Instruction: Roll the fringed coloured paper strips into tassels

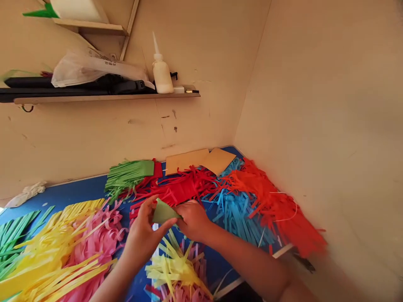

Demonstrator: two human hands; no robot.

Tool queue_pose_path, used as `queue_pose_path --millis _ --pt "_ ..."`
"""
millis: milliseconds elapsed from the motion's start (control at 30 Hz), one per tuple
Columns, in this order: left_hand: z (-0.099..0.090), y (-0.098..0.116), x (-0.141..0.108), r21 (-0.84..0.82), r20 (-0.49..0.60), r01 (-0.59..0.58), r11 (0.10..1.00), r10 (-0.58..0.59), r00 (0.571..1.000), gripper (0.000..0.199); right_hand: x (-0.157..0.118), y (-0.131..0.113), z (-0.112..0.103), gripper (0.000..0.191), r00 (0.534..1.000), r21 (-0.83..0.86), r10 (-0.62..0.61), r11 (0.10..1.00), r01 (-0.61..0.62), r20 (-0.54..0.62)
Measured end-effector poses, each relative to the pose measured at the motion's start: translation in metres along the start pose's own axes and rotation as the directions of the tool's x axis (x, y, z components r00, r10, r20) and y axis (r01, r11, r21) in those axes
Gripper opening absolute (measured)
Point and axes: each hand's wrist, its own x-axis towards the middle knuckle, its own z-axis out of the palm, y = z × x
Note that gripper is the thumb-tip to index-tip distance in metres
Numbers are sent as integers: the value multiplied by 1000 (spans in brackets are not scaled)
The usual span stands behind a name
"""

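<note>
A small piece of light green paper (164,212) is held up between my two hands above the blue table (135,285). My left hand (147,228) grips its left side, fingers behind and thumb across the lower front. At the paper's right end, my right hand (192,219) has its fingers curled closed on it. Just below the hands lies a pale yellow fringed paper bundle (176,268) with pink and purple strips under it. Behind them spreads red fringed paper (182,186).
Yellow fringe (53,247) and pink fringe (97,239) cover the left side; green fringe (132,174) lies at the back. Blue fringe (245,218) and orange-red fringe (277,201) line the right wall. A shelf (110,98) above holds a glue bottle (162,75).
</note>
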Motion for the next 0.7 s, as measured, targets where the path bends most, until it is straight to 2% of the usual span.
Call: queue_pose_path --millis 33,133,167,233,300,333,400,433,467,500,533,567,600,633,700 --pt "4 -4 -1 36 -10 -8 999 9 1000 71 -2 0 -2 18 999 2 15 1000 -15 32" --pt "7 -18 1 49 99 -7 999 2 995 63 -4 7 -8 18 996 34 47 998 -49 80" --pt "7 -21 3 97 130 -35 995 22 991 61 -3 12 -11 16 996 54 60 996 -64 69" --pt "4 -24 5 305 169 -152 940 103 980 54 -1 22 -19 20 995 80 101 992 -102 17" --pt "2 -25 7 485 205 -269 832 191 960 43 -1 27 -28 30 982 65 166 985 -160 -92" --pt "3 -24 8 525 224 -309 793 222 949 40 -3 27 -32 35 963 43 201 980 -196 -181" --pt "5 -23 9 539 248 -339 771 239 939 40 -15 18 -37 43 883 6 231 968 -251 -409" --pt "7 -23 11 534 261 -340 774 231 937 40 -24 10 -35 46 838 1 200 973 -232 -508" --pt "8 -24 12 532 275 -343 774 225 935 40 -34 3 -32 46 816 2 135 987 -162 -562" --pt "10 -24 14 531 289 -345 774 218 932 40 -43 -5 -25 45 828 12 50 999 -53 -559" --pt "11 -24 16 529 303 -348 774 210 930 39 -50 -12 -16 41 866 42 -38 997 68 -498" --pt "11 -24 18 528 316 -350 774 203 927 39 -53 -17 -5 38 919 93 -103 984 149 -380" --pt "11 -23 20 529 328 -353 772 197 924 40 -52 -21 7 35 967 144 -100 980 136 -235" --pt "9 -21 21 532 340 -356 769 191 921 41 -47 -25 20 34 995 178 -40 982 56 -93" --pt "0 -17 17 546 356 -367 753 188 915 42 -24 -32 46 35 988 219 127 965 -144 87"
